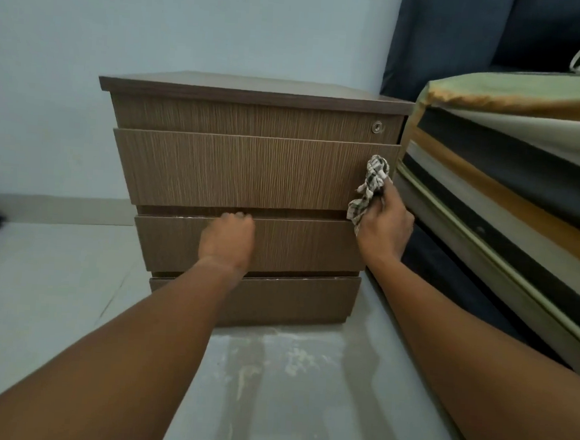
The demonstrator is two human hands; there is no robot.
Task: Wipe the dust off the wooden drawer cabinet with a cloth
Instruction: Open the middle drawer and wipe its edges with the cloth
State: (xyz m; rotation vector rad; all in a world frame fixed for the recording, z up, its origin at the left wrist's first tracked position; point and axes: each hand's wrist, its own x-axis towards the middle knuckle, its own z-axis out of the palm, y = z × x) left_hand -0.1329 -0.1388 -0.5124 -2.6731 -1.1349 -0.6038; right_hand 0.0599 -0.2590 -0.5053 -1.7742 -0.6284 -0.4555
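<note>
Your right hand (382, 223) has its fingers clenched around the crumpled checked cloth (369, 187), pressed against the right end of the second drawer front of the brown wood-grain drawer cabinet (244, 172), which stands on the floor straight ahead of you. Your left hand (227, 239) hooks its fingers over the top edge of the third drawer, steadying it. That drawer front runs lengthwise to the left of the cloth, so the unwiped stretch probably lies that way.

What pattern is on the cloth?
Dark and white checks on the cloth, seen from the head view.
</note>
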